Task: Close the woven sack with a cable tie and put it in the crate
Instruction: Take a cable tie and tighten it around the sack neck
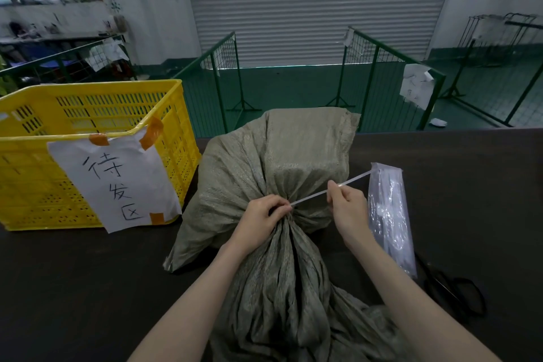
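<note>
the woven sack (282, 173) lies on the dark worktop (88, 273), its neck gathered toward me. my left hand (260, 222) has its grip pressed together around the bunched neck, at the place where the cable tie (332, 187) goes around it. my right hand (348, 207) pinches the free tail of the tie, which runs up to the right. the yellow crate (35, 185) stands just left of the sack, with a paper label (117, 179) taped on it. a clear bag of ties (389, 214) lies right of my right hand, black scissors (452, 291) near it.
</note>
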